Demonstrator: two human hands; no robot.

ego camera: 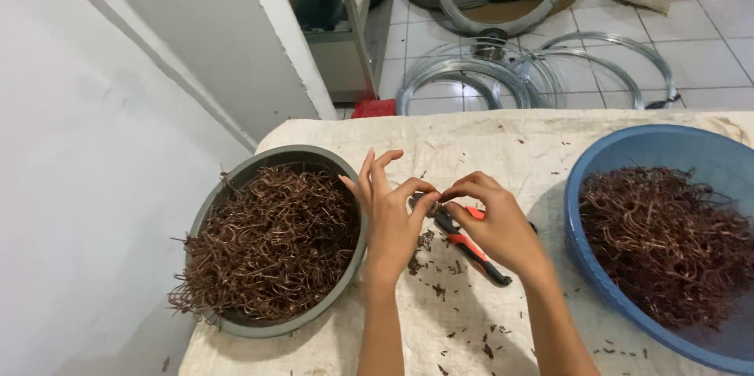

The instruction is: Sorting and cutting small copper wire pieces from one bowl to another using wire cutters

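Observation:
My left hand [390, 215] and my right hand [495, 223] meet over the middle of a cloth-covered table [471, 140]. Their thumbs and forefingers pinch a small piece of copper-coloured wire [434, 202] between them. My right hand also grips red-and-black-handled pliers [471, 249], whose jaws point toward the pinch point. My left hand's other fingers are spread upward. The wire piece is mostly hidden by the fingertips.
A grey basin [236, 321] heaped with bent copper wire stands at the left. A blue basin [597, 188] with more copper wire sits at the right. Small brown scraps [440, 290] litter the cloth. Coils of steel wire [487, 70] lie on the tiled floor beyond; a white wall is left.

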